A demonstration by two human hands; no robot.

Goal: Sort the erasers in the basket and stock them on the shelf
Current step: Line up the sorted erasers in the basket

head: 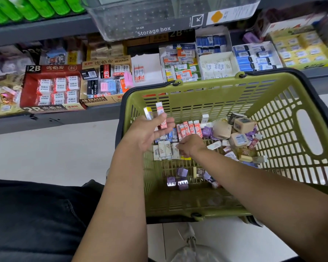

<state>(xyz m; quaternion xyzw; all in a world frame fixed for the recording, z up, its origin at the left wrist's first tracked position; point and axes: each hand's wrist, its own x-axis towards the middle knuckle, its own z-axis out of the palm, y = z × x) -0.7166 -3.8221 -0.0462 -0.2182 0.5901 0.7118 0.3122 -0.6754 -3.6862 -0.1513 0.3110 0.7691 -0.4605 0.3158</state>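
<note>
Red cardboard marks the 2B box (51,89) at the left of the shelf (64,120), packed with wrapped white erasers, and just beside it sits a tan 4B box (104,84) of mixed packs. Over the basket's near-left corner the left hand (150,131) lies palm up, its fingers partly curled around two small erasers (161,118) that stand upright. The right hand (190,145) reaches down among the white erasers (166,149) on the basket floor with its fingers bent; whether it grips one cannot be told. Behind it stands a row of red-and-white erasers (189,127), then a loose heap of tan blocks (242,125). All these lie in the green plastic basket (273,87), which rests tilted against the shelf edge.
</note>
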